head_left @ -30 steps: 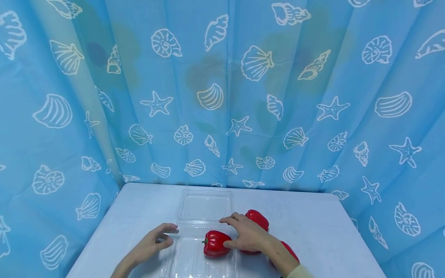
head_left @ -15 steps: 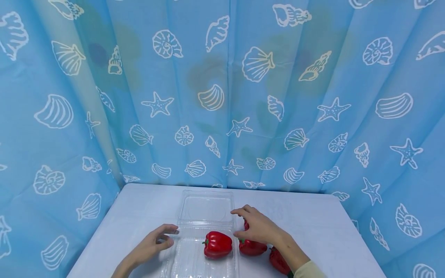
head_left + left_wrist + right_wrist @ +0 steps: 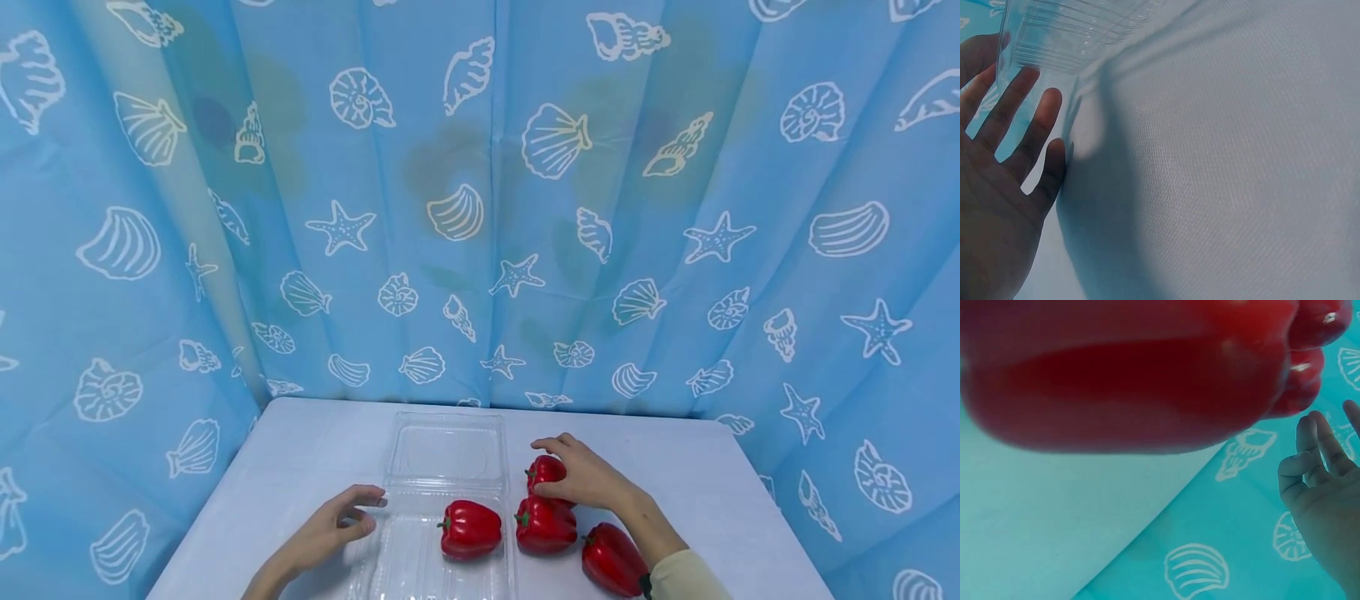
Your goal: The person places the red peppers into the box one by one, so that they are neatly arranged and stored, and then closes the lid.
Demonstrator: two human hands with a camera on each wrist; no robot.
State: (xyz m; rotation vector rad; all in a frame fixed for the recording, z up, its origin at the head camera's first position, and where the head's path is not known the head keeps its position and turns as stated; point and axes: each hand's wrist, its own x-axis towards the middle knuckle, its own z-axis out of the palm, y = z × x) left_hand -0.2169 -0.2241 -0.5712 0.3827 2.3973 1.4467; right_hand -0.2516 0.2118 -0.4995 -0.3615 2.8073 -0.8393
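A red bell pepper [image 3: 470,530] with a green stem lies in the near half of a clear plastic clamshell box [image 3: 405,575]. My left hand [image 3: 322,533] is beside the box's left edge, fingers loosely extended; in the left wrist view, the fingertips [image 3: 1054,103] are at the box's wall, and contact is unclear. Right of the box, my right hand [image 3: 588,477] reaches over a far red pepper [image 3: 545,472], thumb on the near side and fingers beyond it. A second pepper [image 3: 546,527] lies just nearer, and a third [image 3: 613,560] is below the right forearm.
The box's lid [image 3: 447,450] is folded back flat toward the far edge of the white table [image 3: 645,450]. A blue curtain [image 3: 480,250] with shell prints hangs behind and at both sides. A large pepper [image 3: 1122,394] fills much of the right wrist view.
My right hand has moved right, away from the pepper in the box, to the far pepper outside it. The pepper in the box stays lying there. My left hand has hardly moved.
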